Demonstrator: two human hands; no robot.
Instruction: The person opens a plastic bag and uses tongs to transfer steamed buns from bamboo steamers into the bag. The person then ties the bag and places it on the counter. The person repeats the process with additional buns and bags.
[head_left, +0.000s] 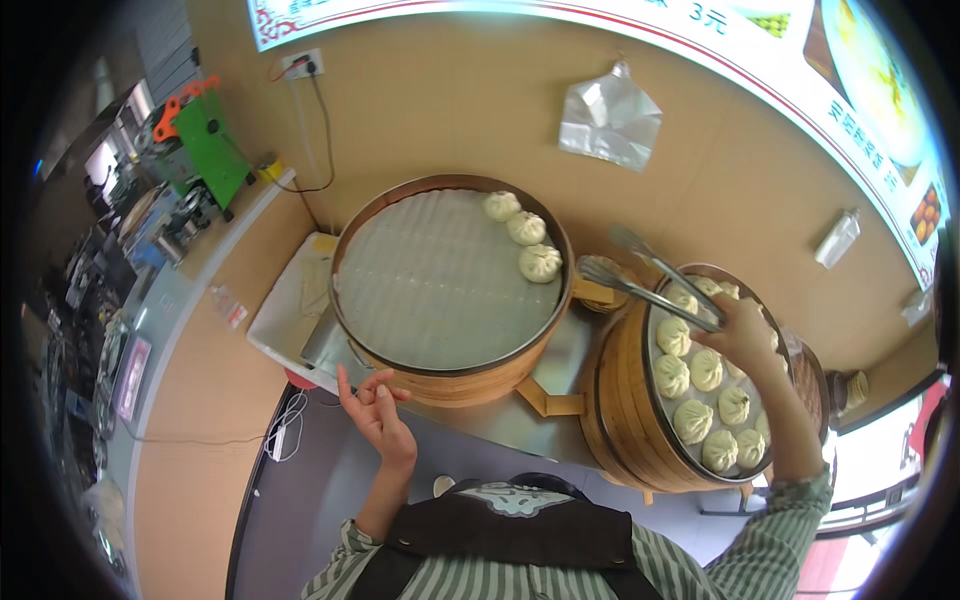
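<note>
My right hand (739, 334) grips a pair of metal food tongs (664, 281) above the right bamboo steamer (626, 390), which holds several pleated buns (693, 420) on a pale liner. The tongs' arms are apart, pointing left, with nothing between them. A larger round bamboo steamer (450, 386) stands to the left, its pale liner (442, 277) bearing three buns (540, 263) along the upper right rim. My left hand (380, 412) is raised near this steamer's lower left side, fingers partly curled and holding nothing.
Wooden handles (551, 401) jut between the steamers. A white tray (262, 330) lies left of the large steamer. A small woven basket (604, 300) sits behind the tongs. Plastic bags (611, 120) hang on the wall. At far left is a cluttered counter (176, 300); a cable (296, 420) lies below.
</note>
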